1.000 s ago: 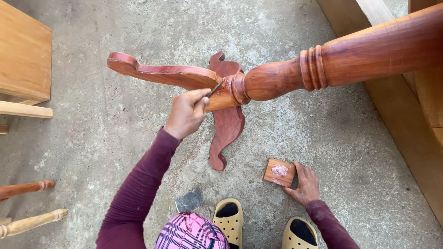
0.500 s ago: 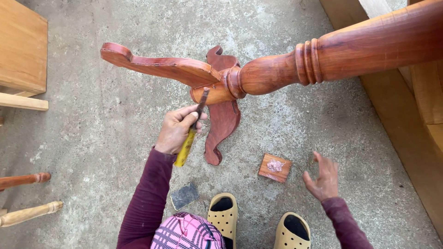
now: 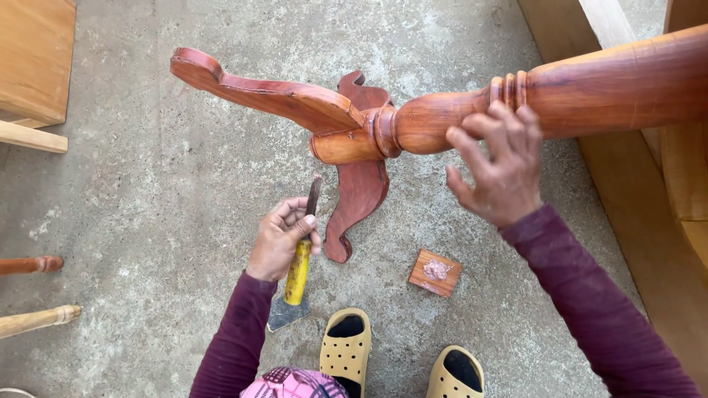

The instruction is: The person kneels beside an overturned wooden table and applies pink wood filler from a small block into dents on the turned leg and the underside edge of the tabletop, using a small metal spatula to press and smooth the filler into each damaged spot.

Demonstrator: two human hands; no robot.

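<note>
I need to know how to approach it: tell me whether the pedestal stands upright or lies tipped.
Tipped. The pedestal runs sideways across the view, its legs pointing outward above the floor; the right hand rests on it.

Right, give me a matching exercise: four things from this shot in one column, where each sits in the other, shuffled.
Things:
1. yellow-handled tool
2. small wooden block
3. right hand
4. yellow clogs

Places:
A. flat on the concrete, a pinkish dab on top
B. gripped in the left hand
C. bottom edge of the view
D. at the turned pedestal column, near its rings

Pairs: 1-B, 2-A, 3-D, 4-C
</note>
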